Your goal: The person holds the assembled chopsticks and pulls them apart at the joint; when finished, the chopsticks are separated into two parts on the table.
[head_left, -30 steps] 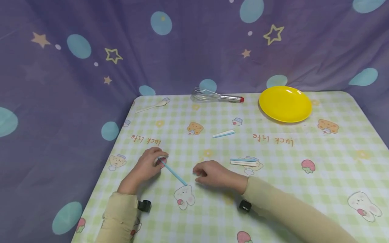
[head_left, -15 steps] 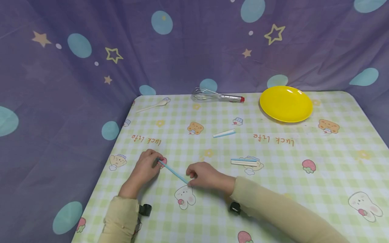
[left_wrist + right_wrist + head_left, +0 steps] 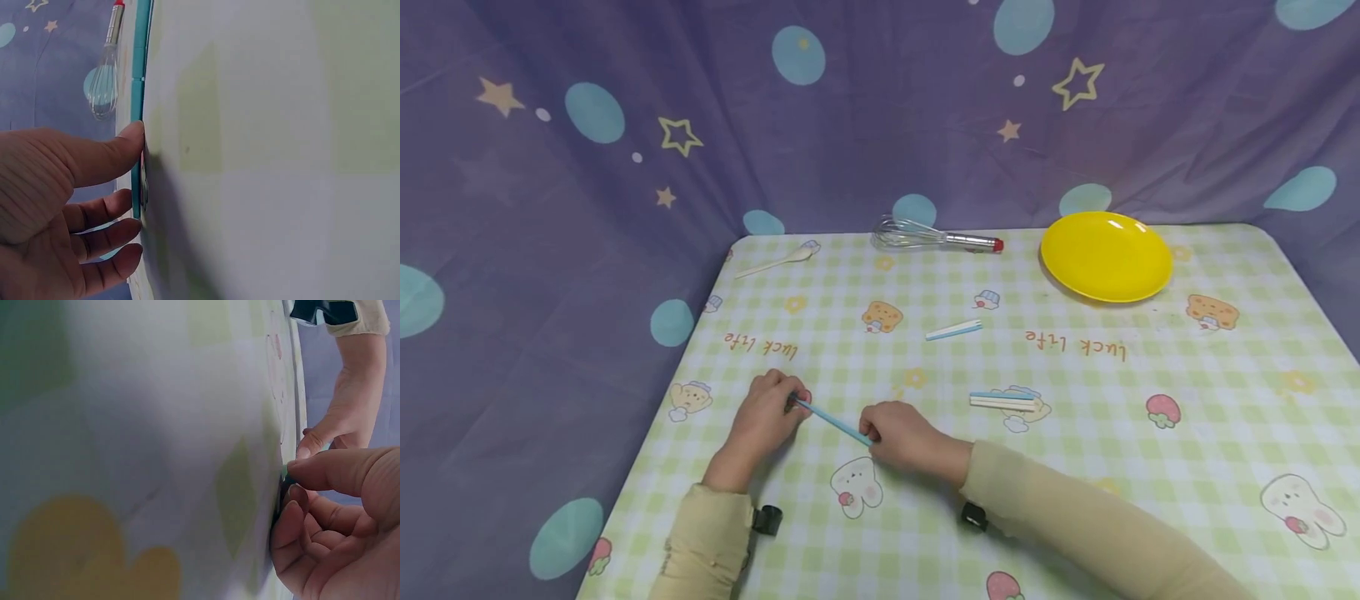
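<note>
A slim blue stick (image 3: 831, 420) slants between my two hands, low over the tablecloth. In the left wrist view a seam crosses the blue stick (image 3: 139, 56) partway along. My left hand (image 3: 767, 417) pinches its far-left end, thumb on the near side and fingers behind. At the other end my right hand (image 3: 901, 435) pinches the tip between thumb and curled fingers, and that tip is mostly hidden. Just right of my right hand lie a blue and several white short sticks (image 3: 1002, 402) side by side. Farther back is a white-and-blue pair of sticks (image 3: 953, 330).
A whisk (image 3: 936, 238) with a red-tipped handle lies along the back edge. To its right sits a yellow plate (image 3: 1105, 257). A pale spoon (image 3: 778, 262) lies at the back left. The table wears a green checked cloth (image 3: 1187, 517), with a purple curtain (image 3: 880, 108) behind.
My right hand has moved left and taken hold of the stick's near end. That end has risen slightly and shifted right; the left hand keeps its grip on the other end.
</note>
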Available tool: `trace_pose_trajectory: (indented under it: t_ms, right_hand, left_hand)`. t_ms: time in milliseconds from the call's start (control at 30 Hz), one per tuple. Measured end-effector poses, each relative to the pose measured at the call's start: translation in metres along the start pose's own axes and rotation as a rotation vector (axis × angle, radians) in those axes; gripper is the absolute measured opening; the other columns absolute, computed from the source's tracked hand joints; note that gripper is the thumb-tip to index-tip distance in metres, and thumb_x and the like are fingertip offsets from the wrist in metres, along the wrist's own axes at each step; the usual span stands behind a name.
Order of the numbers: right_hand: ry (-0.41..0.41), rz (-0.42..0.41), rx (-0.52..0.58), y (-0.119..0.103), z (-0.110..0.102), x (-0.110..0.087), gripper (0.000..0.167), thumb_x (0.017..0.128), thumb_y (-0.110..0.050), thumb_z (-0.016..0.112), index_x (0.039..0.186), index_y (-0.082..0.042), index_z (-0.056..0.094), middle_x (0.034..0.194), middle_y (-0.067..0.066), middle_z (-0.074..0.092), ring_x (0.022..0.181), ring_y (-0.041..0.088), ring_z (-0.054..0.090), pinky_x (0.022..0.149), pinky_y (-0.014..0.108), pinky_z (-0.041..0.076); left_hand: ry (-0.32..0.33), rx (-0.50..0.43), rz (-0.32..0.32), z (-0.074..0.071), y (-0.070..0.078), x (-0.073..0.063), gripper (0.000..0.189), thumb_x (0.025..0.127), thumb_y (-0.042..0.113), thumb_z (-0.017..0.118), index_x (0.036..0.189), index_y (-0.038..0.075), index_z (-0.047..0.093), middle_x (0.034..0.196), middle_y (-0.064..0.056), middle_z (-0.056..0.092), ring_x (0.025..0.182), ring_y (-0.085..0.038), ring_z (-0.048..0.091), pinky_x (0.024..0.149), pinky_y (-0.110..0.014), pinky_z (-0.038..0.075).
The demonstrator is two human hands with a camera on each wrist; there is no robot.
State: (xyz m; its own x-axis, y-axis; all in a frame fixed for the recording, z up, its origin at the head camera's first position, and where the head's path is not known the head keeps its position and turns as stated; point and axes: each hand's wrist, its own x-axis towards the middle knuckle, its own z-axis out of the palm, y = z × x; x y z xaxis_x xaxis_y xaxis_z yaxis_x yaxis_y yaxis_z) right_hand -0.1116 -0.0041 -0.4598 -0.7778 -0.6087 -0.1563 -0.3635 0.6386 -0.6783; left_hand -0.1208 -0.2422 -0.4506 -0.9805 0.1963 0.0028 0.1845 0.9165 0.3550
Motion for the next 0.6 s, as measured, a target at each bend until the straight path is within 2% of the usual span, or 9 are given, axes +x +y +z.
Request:
trace_pose_trajectory:
  t_ms: [133, 300, 600]
  right_hand:
    - [0.032, -0.015, 0.011, 0.003, -0.002, -0.002, 0.016, 0.080, 0.002, 0.067, 0.091, -0.010, 0.067, 0.079, -0.003, 0.059, 0.074, 0.012, 0.052, 0.073, 0.026, 0.045]
    - [0.082, -0.021, 0.046, 0.012, -0.010, -0.009, 0.014, 0.086, 0.001, 0.063, 0.093, -0.009, 0.068, 0.081, -0.003, 0.061, 0.077, 0.012, 0.055, 0.075, 0.030, 0.047]
    - [0.173, -0.003, 0.119, 0.028, -0.030, -0.025, 0.012, 0.092, -0.001, 0.060, 0.096, -0.007, 0.069, 0.088, -0.001, 0.063, 0.080, 0.013, 0.056, 0.075, 0.032, 0.048]
  left_hand:
    - [0.018, 0.015, 0.001, 0.003, 0.000, 0.000, 0.017, 0.081, 0.017, 0.081, 0.085, 0.016, 0.065, 0.091, -0.004, 0.053, 0.089, -0.026, 0.047, 0.075, -0.040, 0.042]
    - [0.044, 0.038, 0.034, 0.007, 0.004, 0.001, 0.019, 0.079, 0.020, 0.082, 0.083, 0.015, 0.063, 0.087, -0.002, 0.052, 0.085, -0.025, 0.046, 0.072, -0.039, 0.041]
    - [0.033, 0.028, 0.101, 0.013, 0.020, 0.004, 0.023, 0.081, 0.022, 0.080, 0.079, 0.017, 0.058, 0.082, 0.003, 0.050, 0.083, -0.020, 0.047, 0.071, -0.037, 0.040]
